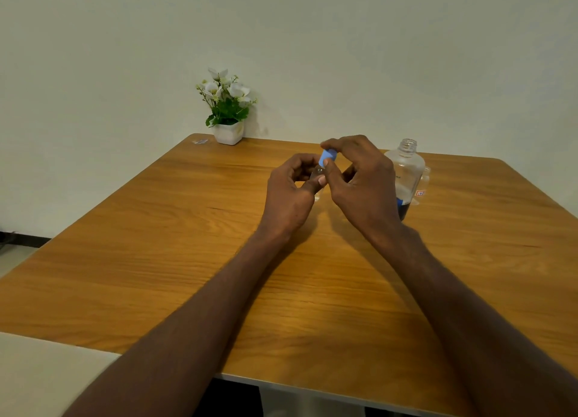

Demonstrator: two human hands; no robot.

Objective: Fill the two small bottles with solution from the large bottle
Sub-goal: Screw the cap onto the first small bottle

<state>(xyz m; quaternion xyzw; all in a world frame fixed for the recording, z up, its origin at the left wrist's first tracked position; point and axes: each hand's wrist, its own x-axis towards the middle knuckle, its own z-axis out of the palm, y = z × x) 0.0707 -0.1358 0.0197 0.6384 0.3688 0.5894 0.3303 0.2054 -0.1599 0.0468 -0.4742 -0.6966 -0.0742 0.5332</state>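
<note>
My left hand (292, 191) grips a small clear bottle (316, 172) above the middle of the wooden table (156, 260); most of the bottle is hidden by the fingers. My right hand (359, 179) pinches the blue cap (327, 156) at the top of that bottle. The large clear bottle (406, 172) stands uncapped just right of my right hand, with dark liquid at its bottom. A second small clear bottle (424, 179) stands behind it, mostly hidden.
A white pot with white flowers (227, 107) stands at the table's far edge by the wall. A small scrap (200, 141) lies at the far left corner. A pale seat (47, 373) sits at the lower left.
</note>
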